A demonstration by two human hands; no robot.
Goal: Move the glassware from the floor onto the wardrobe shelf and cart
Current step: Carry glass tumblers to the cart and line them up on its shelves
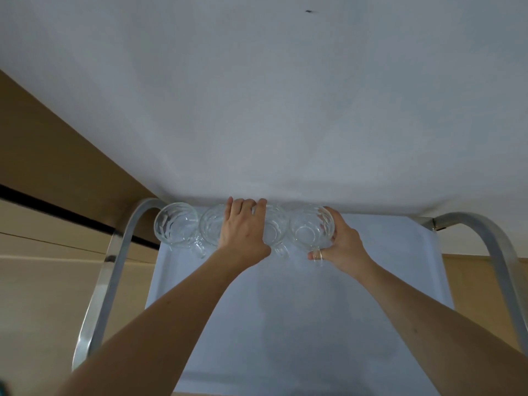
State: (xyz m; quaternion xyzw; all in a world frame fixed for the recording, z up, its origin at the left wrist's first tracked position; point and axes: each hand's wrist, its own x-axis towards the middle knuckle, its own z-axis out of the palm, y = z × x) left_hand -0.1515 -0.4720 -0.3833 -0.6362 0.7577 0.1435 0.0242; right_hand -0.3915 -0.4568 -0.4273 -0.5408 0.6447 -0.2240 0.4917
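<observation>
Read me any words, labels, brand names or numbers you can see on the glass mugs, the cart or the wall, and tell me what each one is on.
None: no readable text shows anywhere in the head view.
Glass mugs: only moulded pattern, no lettering.
Cart tray: plain pale surface, no label.
Cart frame: bare metal, no mark.
White wall: one small dark speck, not writing.
</observation>
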